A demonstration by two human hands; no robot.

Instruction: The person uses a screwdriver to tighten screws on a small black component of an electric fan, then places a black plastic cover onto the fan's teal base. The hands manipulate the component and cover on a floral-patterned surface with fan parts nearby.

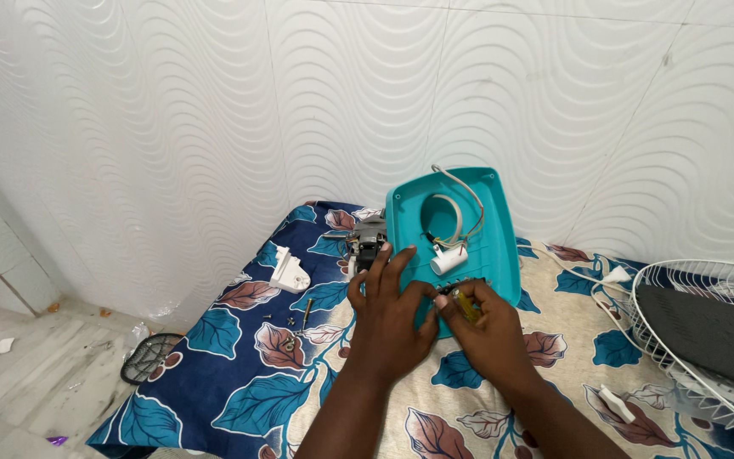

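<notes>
A teal plastic fan base shell (490, 212) leans against the wall on a floral cloth, its hollow side facing me. Wires (460, 208) and a white cylindrical capacitor (449, 259) sit inside it. My left hand (391, 310) rests flat on the shell's lower edge, fingers spread, holding it steady. My right hand (486, 327) is closed on a yellow-handled screwdriver (466, 304) whose tip points at the shell's lower rim. A grey motor part (367, 242) lies just left of the shell.
A white plastic bracket (289, 270) and loose screws (299, 316) lie on the cloth to the left. A white wire fan guard (707, 331) lies at the right. A white cord with plug (613, 276) runs beside it. A sandal (148, 357) lies on the floor.
</notes>
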